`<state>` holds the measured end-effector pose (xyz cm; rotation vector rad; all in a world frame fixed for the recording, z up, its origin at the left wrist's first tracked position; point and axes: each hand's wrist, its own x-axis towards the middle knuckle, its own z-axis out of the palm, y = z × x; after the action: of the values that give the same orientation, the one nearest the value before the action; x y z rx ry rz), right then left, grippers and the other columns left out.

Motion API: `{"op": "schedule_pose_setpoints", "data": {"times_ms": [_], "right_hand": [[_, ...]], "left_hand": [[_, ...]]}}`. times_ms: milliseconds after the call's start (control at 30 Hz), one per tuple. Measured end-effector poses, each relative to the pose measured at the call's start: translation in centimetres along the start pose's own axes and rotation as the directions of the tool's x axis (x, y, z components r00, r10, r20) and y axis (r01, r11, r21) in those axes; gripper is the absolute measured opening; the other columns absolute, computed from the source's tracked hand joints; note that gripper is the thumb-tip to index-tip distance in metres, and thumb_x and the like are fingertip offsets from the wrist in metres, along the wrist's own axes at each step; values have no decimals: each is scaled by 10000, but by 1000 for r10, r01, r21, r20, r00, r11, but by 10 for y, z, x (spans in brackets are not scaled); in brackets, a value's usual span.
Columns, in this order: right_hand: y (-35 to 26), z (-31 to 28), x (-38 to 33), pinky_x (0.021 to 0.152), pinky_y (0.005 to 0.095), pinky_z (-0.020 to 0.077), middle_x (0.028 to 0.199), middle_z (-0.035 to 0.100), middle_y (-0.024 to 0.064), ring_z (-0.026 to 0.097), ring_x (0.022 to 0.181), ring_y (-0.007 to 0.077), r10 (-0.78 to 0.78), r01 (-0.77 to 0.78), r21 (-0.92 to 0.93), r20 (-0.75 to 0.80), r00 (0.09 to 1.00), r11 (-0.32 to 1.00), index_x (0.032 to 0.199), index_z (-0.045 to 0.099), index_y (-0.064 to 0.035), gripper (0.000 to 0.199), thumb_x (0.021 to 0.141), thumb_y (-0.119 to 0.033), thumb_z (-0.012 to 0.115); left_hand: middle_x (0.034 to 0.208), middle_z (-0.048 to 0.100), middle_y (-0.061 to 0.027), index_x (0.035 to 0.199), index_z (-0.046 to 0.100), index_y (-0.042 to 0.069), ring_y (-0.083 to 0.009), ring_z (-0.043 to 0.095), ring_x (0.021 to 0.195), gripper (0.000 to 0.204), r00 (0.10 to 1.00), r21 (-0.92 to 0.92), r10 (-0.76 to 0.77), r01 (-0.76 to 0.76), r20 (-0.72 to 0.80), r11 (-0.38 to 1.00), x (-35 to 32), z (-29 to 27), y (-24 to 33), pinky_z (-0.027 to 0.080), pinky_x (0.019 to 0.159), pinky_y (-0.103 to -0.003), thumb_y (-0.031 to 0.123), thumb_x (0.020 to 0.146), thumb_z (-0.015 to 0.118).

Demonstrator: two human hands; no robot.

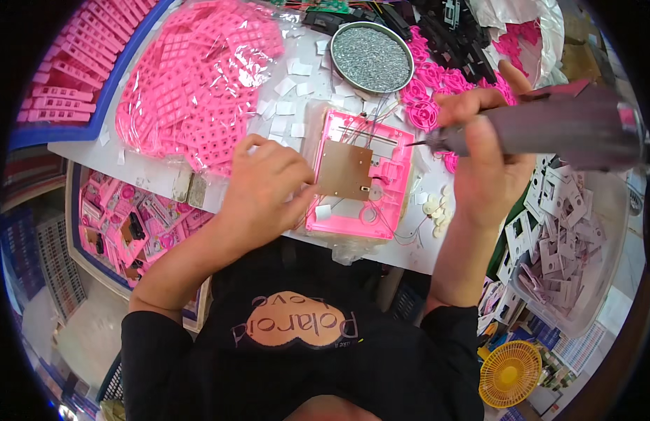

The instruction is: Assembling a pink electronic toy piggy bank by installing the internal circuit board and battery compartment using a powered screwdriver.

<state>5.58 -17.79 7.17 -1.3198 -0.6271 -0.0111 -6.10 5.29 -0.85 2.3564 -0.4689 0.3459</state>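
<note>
Pink plastic housing [360, 175] lies flat on the white table [149, 168], open side up, just in front of the person's chest; a brown circuit board [344, 170] sits inside it, thin wires [370, 133] running across the upper part; left hand [265, 184] rests on the housing's left edge, fingers curled down, fingertips touching the board's left side and pinning it; right hand [479, 151] is clenched around a grey electric screwdriver [549, 126], held nearly level, its tip [416, 142] at the housing's upper right edge, whether it touches cannot be told; round metal tin [372, 57] full of small screws stands just behind the housing; pink gear-like wheels [430, 91] lie between the tin and the right hand; clear bag of pink grid parts [198, 84] lies to the left on the table, well filled; small white paper squares [290, 105] scattered between bag and housing; small white round buttons [437, 210] lie beside the housing's right edge; blue crate of pink strips [65, 77] far left; tray of white and grey cards [563, 238] at right below the screwdriver; yellow fan [508, 373] lower right on the floor side.
</note>
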Motion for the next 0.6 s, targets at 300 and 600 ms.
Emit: {"op": "schedule_pose_setpoints", "data": {"times_ms": [300,600], "right_hand": [[-6,-10,-103,712,334,509,920,718,99,663,829,237,410,-291,-718,-9,912,633,1089,738,-34,297,794,-55,764],[18,16,-99,716,366,512,906,678,87,622,826,273,147,154,-733,328,933,662,979,719,-38,253,732,13,744]], "left_hand": [[869,618,-101,901,650,61,-329,647,848,213,905,-80,-243,287,349,955,-47,-13,19,516,720,-397,151,792,809],[889,604,-110,958,639,43,-270,590,726,180,934,37,-331,329,130,943,-39,-14,5,479,656,-342,11,809,734]]}}
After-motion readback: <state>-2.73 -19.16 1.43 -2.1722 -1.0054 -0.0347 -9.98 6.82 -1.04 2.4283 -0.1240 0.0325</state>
